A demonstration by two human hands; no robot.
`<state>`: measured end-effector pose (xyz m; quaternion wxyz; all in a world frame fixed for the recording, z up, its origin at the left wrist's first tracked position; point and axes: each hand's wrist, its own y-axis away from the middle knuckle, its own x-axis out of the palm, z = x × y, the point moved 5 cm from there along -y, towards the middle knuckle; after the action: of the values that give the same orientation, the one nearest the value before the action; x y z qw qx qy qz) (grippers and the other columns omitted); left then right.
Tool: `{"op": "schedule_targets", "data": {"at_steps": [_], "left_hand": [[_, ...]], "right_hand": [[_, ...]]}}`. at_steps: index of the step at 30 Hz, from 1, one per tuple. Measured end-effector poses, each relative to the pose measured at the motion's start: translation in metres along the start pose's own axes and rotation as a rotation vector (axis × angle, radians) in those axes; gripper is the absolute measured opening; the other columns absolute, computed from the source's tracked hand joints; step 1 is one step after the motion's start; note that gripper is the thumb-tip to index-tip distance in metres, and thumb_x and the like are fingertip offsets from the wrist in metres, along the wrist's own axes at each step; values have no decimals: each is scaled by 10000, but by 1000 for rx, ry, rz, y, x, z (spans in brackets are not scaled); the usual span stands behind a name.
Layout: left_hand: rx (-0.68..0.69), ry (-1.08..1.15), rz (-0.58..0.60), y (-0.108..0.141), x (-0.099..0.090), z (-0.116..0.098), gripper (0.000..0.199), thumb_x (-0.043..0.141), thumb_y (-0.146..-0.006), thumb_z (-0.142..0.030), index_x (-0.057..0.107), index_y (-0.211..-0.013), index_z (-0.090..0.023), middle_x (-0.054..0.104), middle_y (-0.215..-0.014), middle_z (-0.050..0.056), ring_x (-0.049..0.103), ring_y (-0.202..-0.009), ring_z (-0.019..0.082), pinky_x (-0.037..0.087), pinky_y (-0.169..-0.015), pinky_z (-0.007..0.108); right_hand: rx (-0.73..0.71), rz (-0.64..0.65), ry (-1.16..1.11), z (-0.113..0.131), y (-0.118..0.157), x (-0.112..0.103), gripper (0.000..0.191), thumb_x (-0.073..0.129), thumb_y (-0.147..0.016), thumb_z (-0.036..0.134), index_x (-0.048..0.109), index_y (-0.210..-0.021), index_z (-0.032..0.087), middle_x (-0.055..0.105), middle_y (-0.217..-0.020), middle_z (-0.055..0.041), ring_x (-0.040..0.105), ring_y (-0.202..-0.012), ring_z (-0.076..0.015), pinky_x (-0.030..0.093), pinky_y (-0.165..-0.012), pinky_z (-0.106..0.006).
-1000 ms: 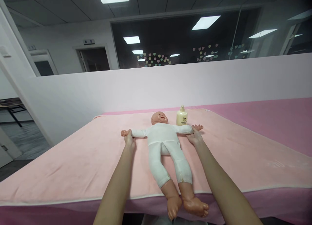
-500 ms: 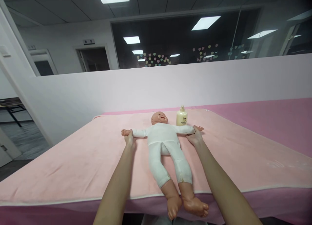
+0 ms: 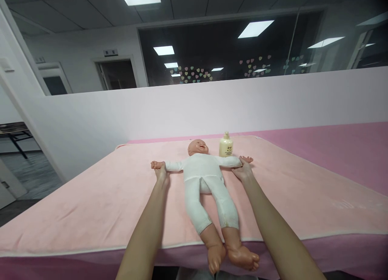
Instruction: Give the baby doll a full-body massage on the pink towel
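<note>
A baby doll with a white cloth body lies on its back, its head away from me and its feet over the near edge. Both its arms are stretched straight out sideways. My left hand is closed around the doll's wrist on the left side, thumb on top. On the other side, my right hand grips the opposite wrist, with the doll's small fingers showing past it. A pale yellow pump bottle stands upright just behind the doll's right-hand arm, close to its head.
Under the doll is a pink towel with a white border, spread over a darker pink cover. Behind the far edge rises a low white wall topped by glass. A table stands beyond the opening at left.
</note>
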<state>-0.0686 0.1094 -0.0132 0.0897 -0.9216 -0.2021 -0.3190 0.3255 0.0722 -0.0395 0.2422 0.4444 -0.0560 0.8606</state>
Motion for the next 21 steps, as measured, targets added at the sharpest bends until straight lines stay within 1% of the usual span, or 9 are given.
{"op": "schedule_targets", "data": {"at_steps": [3,8,14,19,21], "left_hand": [[-8,-8,-8,1,1,0,260,528,-803,-136,383,-982,-259,519,-890,-14,565,-723,81,509,-779,323],[-16,-21,-30,3,1,0,276,539,-795,-140,373,-981,-261,516,-879,-25,560,-694,69,512,-749,283],[-10,-16,-4,4,2,-1,326,551,-783,-118,375,-1009,-274,516,-883,-26,569,-722,64,514,-748,264],[-9,-14,8,6,4,-3,332,563,-800,-164,380,-1050,-283,534,-897,-15,583,-761,72,515,-760,264],[0,-24,2,8,5,-5,345,575,-798,-176,386,-1067,-281,538,-903,-12,588,-767,76,514,-770,271]], "right_hand": [[74,-44,-16,-4,0,0,160,522,-800,200,470,-923,289,586,-928,58,603,-783,-99,529,-795,-331],[43,-31,2,-2,3,5,307,545,-777,175,462,-1023,338,565,-1004,74,597,-793,-86,525,-806,-337],[32,-53,7,-1,7,8,319,549,-767,174,463,-1030,334,557,-1004,68,590,-780,-82,538,-740,-302],[2,-60,43,1,7,5,331,572,-759,215,457,-1041,343,558,-1007,80,588,-793,-81,538,-727,-283],[-10,-52,23,2,7,4,359,589,-754,227,445,-1057,354,560,-1001,89,588,-787,-78,537,-727,-272]]}}
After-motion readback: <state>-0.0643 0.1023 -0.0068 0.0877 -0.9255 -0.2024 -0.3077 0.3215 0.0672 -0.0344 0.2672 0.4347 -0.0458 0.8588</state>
